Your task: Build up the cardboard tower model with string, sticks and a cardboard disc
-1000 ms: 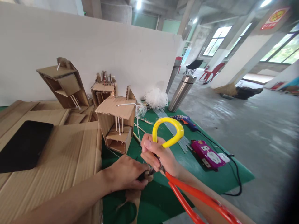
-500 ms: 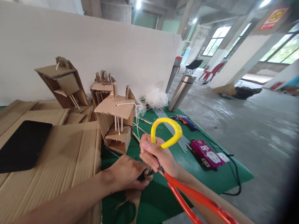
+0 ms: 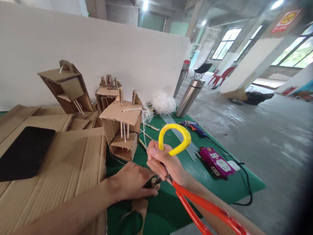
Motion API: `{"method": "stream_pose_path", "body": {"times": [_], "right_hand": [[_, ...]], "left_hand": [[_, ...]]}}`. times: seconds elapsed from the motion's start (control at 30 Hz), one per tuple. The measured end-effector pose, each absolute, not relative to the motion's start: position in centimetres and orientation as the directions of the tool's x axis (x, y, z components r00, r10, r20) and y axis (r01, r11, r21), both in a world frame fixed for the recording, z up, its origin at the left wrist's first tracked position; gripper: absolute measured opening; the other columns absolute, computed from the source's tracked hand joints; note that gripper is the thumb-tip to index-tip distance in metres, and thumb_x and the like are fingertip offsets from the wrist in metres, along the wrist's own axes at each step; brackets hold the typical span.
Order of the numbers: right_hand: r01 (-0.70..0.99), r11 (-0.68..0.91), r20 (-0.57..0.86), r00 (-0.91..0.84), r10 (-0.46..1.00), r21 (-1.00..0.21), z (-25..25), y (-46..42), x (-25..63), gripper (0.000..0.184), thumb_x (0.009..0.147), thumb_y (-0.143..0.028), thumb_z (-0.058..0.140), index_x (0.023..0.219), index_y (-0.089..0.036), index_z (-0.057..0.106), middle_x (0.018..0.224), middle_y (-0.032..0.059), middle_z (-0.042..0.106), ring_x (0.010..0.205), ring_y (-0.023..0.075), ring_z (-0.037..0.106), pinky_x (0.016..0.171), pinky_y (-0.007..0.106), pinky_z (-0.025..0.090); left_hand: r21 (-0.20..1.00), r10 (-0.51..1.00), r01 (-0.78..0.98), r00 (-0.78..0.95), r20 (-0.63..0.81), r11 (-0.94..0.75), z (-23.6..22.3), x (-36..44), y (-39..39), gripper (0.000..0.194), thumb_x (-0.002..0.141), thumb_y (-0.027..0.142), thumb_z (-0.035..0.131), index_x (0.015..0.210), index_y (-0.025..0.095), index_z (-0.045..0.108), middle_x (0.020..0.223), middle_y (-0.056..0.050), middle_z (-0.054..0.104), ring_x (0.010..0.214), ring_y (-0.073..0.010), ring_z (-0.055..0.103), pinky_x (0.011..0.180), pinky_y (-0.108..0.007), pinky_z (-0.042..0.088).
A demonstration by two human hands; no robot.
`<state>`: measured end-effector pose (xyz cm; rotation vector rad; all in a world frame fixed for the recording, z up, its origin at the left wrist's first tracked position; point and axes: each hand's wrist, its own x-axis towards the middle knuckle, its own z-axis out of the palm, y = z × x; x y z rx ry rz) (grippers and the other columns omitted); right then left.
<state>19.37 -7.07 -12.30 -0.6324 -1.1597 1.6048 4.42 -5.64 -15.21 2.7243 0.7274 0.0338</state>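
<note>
My right hand (image 3: 166,163) is closed round large scissors (image 3: 174,140) with one yellow loop handle above my fingers and one red handle (image 3: 207,209) running back along my forearm. The blades point down at a small round cardboard piece (image 3: 155,183) on the green mat (image 3: 171,209). My left hand (image 3: 133,182) lies on the mat with its fingers curled, pinching that cardboard piece from the left. A cardboard box model (image 3: 121,130) with white sticks stands just beyond both hands.
Two more cardboard models (image 3: 66,86) stand at the back before a white board. Corrugated sheets (image 3: 61,169) with a black pad (image 3: 24,151) lie left. A steel flask (image 3: 189,98), blue glue gun (image 3: 193,125), purple power strip (image 3: 216,161) and clear glue sticks sit right.
My left hand's fingers have shifted slightly on the small cardboard piece, showing more of it. The scissors and right hand have barely moved.
</note>
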Motion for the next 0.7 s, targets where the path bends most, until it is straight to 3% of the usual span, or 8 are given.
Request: {"method": "stream_pose_path", "body": {"times": [0.23, 0.43, 0.7], "right_hand": [[-0.421, -0.035, 0.125, -0.347, 0.929, -0.906, -12.43, -7.1, 19.47, 0.029, 0.088, -0.039, 0.062, 0.069, -0.02, 0.052, 0.036, -0.014, 0.034, 0.028, 0.0028, 0.022, 0.031, 0.015, 0.017], [-0.409, -0.025, 0.128, -0.342, 0.931, -0.912, -12.28, -7.14, 19.37, 0.03, 0.087, -0.04, 0.063, 0.069, -0.02, 0.051, 0.035, -0.0142, 0.034, 0.027, 0.003, 0.022, 0.031, 0.017, 0.016], [-0.417, -0.022, 0.131, -0.334, 0.934, -0.909, -12.34, -7.03, 19.44, 0.028, 0.088, -0.038, 0.062, 0.069, -0.02, 0.053, 0.035, -0.0137, 0.035, 0.027, 0.0033, 0.023, 0.031, 0.017, 0.016]], "left_hand": [[0.344, 0.447, 0.418, 0.894, 0.007, -0.841, -15.31, 4.29, -5.66, 0.006, 0.08, 0.024, 0.065, 0.087, 0.024, 0.063, 0.084, 0.005, 0.074, 0.075, -0.0185, 0.071, 0.059, -0.025, 0.045], [0.334, 0.473, 0.45, 0.881, -0.015, -0.828, -15.52, 4.48, -5.51, 0.011, 0.084, 0.033, 0.065, 0.085, 0.023, 0.062, 0.072, 0.006, 0.07, 0.067, -0.0165, 0.068, 0.057, -0.024, 0.043], [0.328, 0.532, 0.517, 0.845, -0.051, -0.79, -15.44, 4.54, -5.51, 0.027, 0.085, 0.046, 0.07, 0.087, 0.02, 0.064, 0.075, 0.002, 0.072, 0.069, -0.0194, 0.069, 0.059, -0.025, 0.047]]}}
